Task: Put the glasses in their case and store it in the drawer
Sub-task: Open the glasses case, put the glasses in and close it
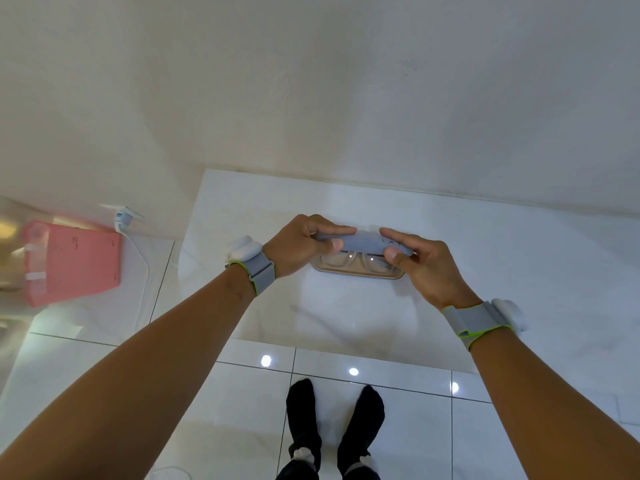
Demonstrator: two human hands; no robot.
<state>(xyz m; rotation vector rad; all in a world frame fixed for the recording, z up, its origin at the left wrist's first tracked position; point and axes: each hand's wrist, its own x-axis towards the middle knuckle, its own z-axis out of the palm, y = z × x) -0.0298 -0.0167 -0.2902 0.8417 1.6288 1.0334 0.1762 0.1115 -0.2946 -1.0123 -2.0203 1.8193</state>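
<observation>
A glasses case (363,242) with a grey-blue lid and tan base rests on a glossy white cabinet top (519,271), near its back. Clear-framed glasses (360,263) lie inside the tan base, seen under the half-lowered lid. My left hand (304,244) pinches the lid's left end between thumb and fingers. On the lid's right end, my right hand (422,265) grips the same way. No drawer is visible.
A white wall rises right behind the cabinet top. A pink box (72,261) stands on the tiled floor at the left, next to a white plug and cable (124,220). My feet in black socks (332,431) stand at the cabinet's front edge.
</observation>
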